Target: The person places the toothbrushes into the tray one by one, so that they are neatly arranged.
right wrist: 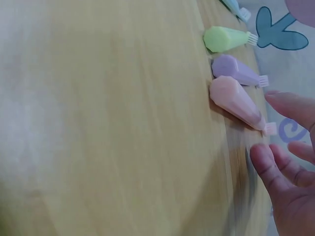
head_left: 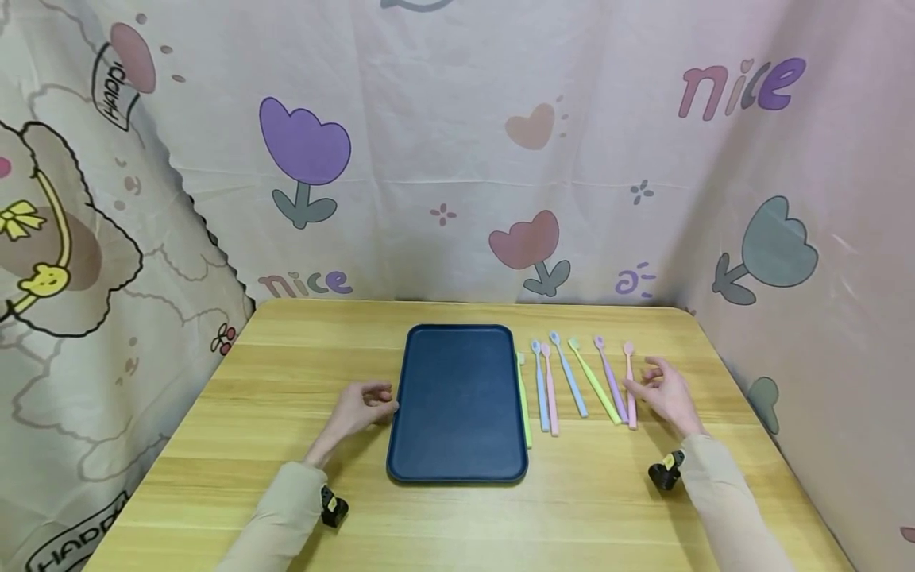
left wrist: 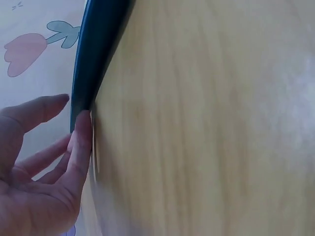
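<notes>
A dark blue rectangular tray (head_left: pixel 461 405) lies on the wooden table. My left hand (head_left: pixel 363 409) is at its left edge. In the left wrist view one fingertip (left wrist: pixel 83 120) touches the tray's side, and the other fingers are loosely bent around nothing. To the right of the tray several toothbrushes lie in a row, heads toward the back wall. My right hand (head_left: pixel 665 391) hovers beside the rightmost one, a pink toothbrush (head_left: pixel 630 397), with its fingers parted. The right wrist view shows a gap between fingertips and the pink handle (right wrist: pixel 234 98). A purple toothbrush (head_left: pixel 612 383) lies just left of it.
Farther left lie a light green toothbrush (head_left: pixel 595 381), a blue one (head_left: pixel 569 375), then another pink one (head_left: pixel 550 389) and another blue one (head_left: pixel 541 389). One more green toothbrush (head_left: pixel 524 405) runs along the tray's right edge, partly covered. A patterned cloth (head_left: pixel 429 183) hangs behind the table.
</notes>
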`<action>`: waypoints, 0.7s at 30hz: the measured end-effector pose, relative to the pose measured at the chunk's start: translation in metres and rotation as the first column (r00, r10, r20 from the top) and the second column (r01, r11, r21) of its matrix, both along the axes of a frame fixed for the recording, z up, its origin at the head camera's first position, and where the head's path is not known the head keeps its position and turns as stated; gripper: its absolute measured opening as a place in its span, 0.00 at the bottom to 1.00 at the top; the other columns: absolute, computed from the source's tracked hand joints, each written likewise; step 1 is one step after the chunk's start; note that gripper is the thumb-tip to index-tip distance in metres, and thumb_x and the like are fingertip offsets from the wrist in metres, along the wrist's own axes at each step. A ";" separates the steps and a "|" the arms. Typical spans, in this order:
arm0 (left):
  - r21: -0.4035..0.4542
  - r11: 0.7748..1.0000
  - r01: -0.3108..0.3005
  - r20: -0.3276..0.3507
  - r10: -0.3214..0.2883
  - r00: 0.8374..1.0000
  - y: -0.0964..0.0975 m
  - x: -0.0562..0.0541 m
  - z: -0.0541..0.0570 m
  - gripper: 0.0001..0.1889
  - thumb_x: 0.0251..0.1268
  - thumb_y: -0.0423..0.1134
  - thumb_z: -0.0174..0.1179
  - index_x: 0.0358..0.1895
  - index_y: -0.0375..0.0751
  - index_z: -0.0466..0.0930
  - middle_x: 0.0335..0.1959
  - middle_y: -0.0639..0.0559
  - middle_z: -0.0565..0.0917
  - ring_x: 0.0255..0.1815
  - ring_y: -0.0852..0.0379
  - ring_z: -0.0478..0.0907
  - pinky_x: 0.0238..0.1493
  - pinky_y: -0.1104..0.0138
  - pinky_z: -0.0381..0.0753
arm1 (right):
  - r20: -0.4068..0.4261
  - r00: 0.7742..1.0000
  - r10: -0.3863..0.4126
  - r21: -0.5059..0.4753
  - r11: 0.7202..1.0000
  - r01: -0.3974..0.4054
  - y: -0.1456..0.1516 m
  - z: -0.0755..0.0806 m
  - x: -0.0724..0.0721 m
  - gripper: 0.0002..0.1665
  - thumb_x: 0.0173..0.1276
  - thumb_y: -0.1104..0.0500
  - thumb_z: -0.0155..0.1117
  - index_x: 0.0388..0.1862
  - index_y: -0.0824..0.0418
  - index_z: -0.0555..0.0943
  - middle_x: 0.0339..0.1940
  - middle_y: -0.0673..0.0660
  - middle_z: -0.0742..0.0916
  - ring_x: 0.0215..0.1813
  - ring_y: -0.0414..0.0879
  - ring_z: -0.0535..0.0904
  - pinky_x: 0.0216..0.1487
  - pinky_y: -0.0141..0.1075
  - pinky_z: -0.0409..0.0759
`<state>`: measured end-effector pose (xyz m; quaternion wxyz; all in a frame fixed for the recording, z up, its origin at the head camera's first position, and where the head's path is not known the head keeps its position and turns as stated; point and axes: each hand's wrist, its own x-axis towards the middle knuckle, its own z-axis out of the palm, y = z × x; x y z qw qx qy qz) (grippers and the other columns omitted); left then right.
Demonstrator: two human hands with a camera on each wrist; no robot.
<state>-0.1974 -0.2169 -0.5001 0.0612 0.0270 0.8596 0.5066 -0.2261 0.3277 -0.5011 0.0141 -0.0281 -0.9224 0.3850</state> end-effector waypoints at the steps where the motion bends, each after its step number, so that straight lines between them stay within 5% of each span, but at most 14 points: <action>1: 0.034 0.999 0.010 0.017 -0.011 1.000 0.000 0.000 0.000 0.24 0.63 0.31 0.67 0.60 0.21 0.77 0.46 0.32 0.85 0.41 0.46 0.89 0.38 0.66 0.90 | 0.005 1.000 -0.002 -0.008 1.000 0.002 0.000 0.000 0.000 0.48 0.65 0.53 0.73 0.73 0.77 0.61 0.52 0.72 0.80 0.51 0.62 0.81 0.42 0.26 0.80; 5: 0.135 0.990 0.040 0.072 -0.050 0.996 -0.001 0.000 0.000 0.24 0.64 0.28 0.64 0.61 0.19 0.75 0.46 0.30 0.84 0.36 0.51 0.88 0.37 0.63 0.92 | 0.015 1.000 -0.007 0.015 1.000 0.007 0.001 0.001 -0.001 0.46 0.65 0.52 0.74 0.71 0.76 0.64 0.49 0.71 0.82 0.48 0.58 0.82 0.38 0.24 0.79; 13: 0.113 0.992 0.058 0.073 -0.066 0.995 0.003 -0.001 -0.001 0.24 0.64 0.27 0.63 0.63 0.22 0.75 0.43 0.34 0.84 0.31 0.55 0.86 0.33 0.63 0.92 | 0.028 1.000 0.008 0.021 1.000 -0.009 0.003 -0.001 -0.005 0.42 0.65 0.55 0.73 0.68 0.78 0.66 0.46 0.72 0.84 0.30 0.41 0.83 0.30 0.28 0.79; 21: 0.165 0.983 0.076 0.104 -0.094 0.990 0.002 -0.003 -0.002 0.25 0.64 0.25 0.61 0.65 0.21 0.72 0.40 0.39 0.83 0.30 0.59 0.84 0.33 0.64 0.92 | 0.054 0.998 0.038 0.044 0.998 -0.041 0.005 0.001 -0.006 0.41 0.65 0.55 0.72 0.66 0.79 0.67 0.41 0.69 0.87 0.27 0.42 0.84 0.35 0.27 0.77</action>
